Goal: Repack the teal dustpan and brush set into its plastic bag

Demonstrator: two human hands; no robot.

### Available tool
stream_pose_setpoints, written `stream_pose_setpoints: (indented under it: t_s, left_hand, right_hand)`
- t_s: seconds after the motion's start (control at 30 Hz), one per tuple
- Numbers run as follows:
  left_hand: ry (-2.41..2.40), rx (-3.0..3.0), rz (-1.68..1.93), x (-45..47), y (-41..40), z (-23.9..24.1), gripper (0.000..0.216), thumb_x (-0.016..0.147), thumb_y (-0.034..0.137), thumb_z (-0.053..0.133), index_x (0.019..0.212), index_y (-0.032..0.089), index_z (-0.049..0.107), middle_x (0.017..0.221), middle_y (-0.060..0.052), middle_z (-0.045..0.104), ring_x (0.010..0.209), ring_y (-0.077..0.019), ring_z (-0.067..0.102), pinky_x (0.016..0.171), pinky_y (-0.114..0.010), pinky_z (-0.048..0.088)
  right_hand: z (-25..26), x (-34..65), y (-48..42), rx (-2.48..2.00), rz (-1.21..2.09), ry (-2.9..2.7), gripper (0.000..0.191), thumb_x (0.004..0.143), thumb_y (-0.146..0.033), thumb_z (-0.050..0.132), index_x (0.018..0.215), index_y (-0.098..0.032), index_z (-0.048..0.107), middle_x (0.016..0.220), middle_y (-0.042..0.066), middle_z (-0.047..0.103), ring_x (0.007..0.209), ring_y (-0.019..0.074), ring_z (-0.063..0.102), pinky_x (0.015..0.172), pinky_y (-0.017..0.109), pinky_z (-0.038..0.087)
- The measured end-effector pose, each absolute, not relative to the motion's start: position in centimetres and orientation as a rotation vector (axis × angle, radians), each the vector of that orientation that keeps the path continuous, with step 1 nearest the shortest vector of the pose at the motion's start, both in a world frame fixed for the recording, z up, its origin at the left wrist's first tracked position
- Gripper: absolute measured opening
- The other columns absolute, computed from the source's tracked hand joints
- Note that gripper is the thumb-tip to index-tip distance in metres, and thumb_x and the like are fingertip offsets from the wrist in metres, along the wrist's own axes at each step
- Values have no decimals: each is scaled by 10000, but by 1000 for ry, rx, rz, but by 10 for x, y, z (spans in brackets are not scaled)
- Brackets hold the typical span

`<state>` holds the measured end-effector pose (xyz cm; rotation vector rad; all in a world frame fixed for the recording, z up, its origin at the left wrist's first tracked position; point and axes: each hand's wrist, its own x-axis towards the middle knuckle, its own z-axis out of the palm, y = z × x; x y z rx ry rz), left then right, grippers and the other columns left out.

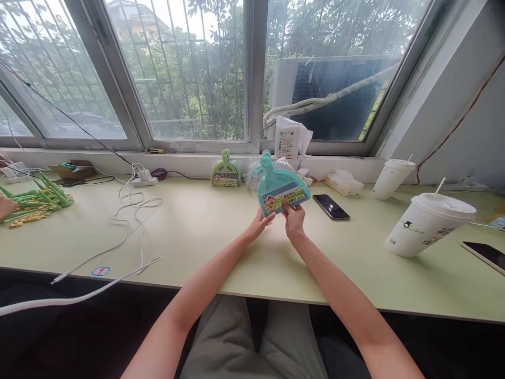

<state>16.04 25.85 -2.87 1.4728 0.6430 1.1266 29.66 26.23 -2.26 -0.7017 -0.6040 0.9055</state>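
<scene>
Both my hands hold a teal mini dustpan-and-brush set (280, 187) with a paper label across its lower edge, raised a little above the pale green desk (221, 247). My left hand (258, 223) pinches its bottom left corner. My right hand (294, 218) grips the bottom edge at the label. Clear plastic wrapping (252, 176) sticks out behind the set. A second, green set (225, 172) leans against the window ledge just to the left.
A black phone (330, 206) lies to the right of my hands. Two white lidded cups with straws (428, 223) (392, 178) stand further right, with another phone (485, 255) at the edge. White cables (130, 210) and a charger trail on the left, beside green sticks (35, 200).
</scene>
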Motion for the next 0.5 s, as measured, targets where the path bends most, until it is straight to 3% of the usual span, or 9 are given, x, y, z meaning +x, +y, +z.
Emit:
stream_pose_setpoints:
  t_s: [0.17, 0.27, 0.37, 0.5]
  left_hand:
    - [597, 1009, 1304, 164, 264, -21, 569, 832, 565, 574, 1277, 219, 499, 1363, -111, 537, 1269, -283, 495, 1011, -427, 439]
    - [626, 939, 1101, 171, 263, -32, 593, 810, 550, 605, 1277, 193, 522, 1349, -141, 548, 1236, -304, 525, 974, -452, 464]
    - [548, 1097, 791, 177, 261, -43, 599, 793, 557, 627, 1304, 264, 521, 1383, -115, 527, 1259, -309, 505, 958, -488, 460]
    - [525, 1117, 952, 169, 268, -36, 556, 798, 555, 617, 1272, 276, 536, 1435, -84, 478, 1344, -272, 413, 1036, -449, 393]
  right_hand:
    - [-26, 284, 259, -748, 956, -658, 495, 512, -369, 870, 895, -146, 647, 960, 94, 708, 907, 244, 676, 742, 351, 601]
    - [-30, 285, 260, -805, 956, -629, 491, 497, -357, 871, 877, -146, 642, 902, 82, 716, 851, 236, 684, 720, 343, 603]
    - [-30, 293, 263, -818, 968, -577, 468, 544, -353, 846, 915, -165, 633, 891, 69, 719, 849, 229, 689, 725, 345, 607]
    - [-28, 300, 265, -730, 964, -595, 453, 573, -312, 839, 952, -168, 638, 1005, 72, 709, 939, 214, 679, 806, 321, 600]
